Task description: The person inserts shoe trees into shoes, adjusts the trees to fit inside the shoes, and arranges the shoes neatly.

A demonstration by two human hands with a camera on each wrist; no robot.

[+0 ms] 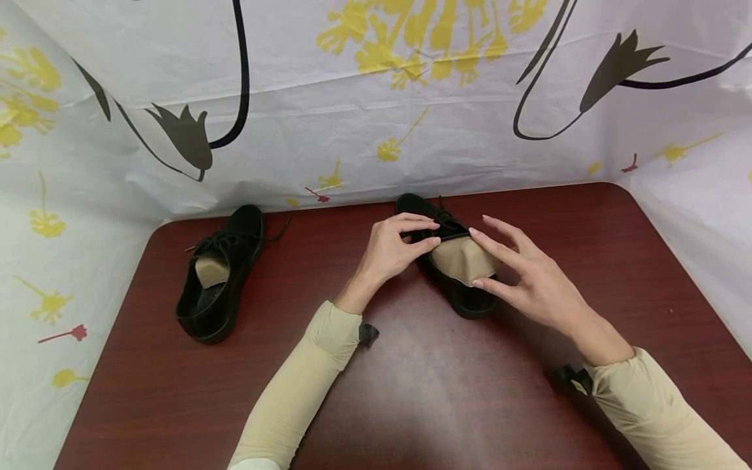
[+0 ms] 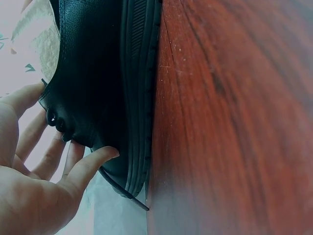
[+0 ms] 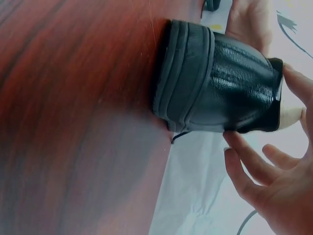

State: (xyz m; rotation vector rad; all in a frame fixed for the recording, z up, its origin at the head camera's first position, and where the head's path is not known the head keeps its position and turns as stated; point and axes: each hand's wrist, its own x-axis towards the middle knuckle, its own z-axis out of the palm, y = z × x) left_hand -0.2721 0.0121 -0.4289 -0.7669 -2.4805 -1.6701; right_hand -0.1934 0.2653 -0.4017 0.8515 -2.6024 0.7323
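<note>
A black lace-up shoe [image 1: 455, 290] stands on the table near its back edge, toe pointing away. Tan paper stuffing [image 1: 464, 258] bulges from its opening. My left hand [image 1: 390, 247] grips the front of this shoe by the lacing, fingers over the laces [image 1: 449, 219] and thumb at the opening's edge. My right hand [image 1: 537, 281] is spread over the shoe's right side, with fingertips and thumb at the stuffing and collar. In the right wrist view, some fingers of the right hand [image 3: 279, 181] touch the shoe's side below the collar.
A second black shoe [image 1: 223, 281] stands at the table's left, a tan piece of stuffing [image 1: 211, 271] inside it and its laces loose. The dark red wooden table [image 1: 411, 391] meets a white patterned sheet [image 1: 352, 143] at the back and sides.
</note>
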